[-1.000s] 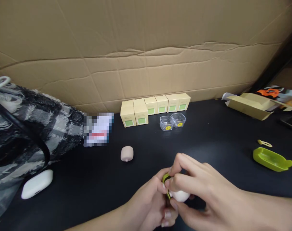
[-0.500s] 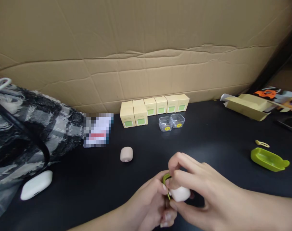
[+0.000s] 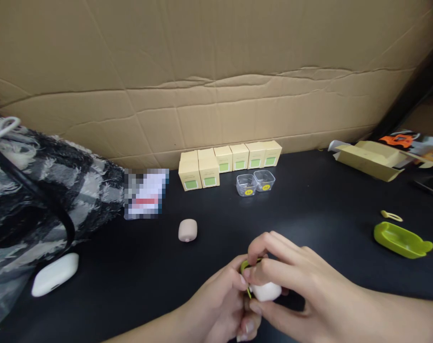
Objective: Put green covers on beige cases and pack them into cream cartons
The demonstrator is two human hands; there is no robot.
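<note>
At the lower middle, my left hand is closed around a green rimmed piece, of which only a thin edge shows. My right hand curls over it from the other side, its fingers on a small, rounded white case. The case sits against the green rim, partly covered by the fingers; how deep it goes inside I cannot tell. Further off lies a small pinkish rounded case, apart from both hands. To the right lie a green eared cover, hollow side up, and a pale yellow loop.
Several small cream boxes line the back by the cardboard wall. Two clear plastic cups stand before them. A white earbud case and plaid fabric are on the left. An opened yellow box lies back right.
My right fingers have shifted slightly over the white case and the green rim. Both hands keep their hold, and the other things have not moved on the table.
</note>
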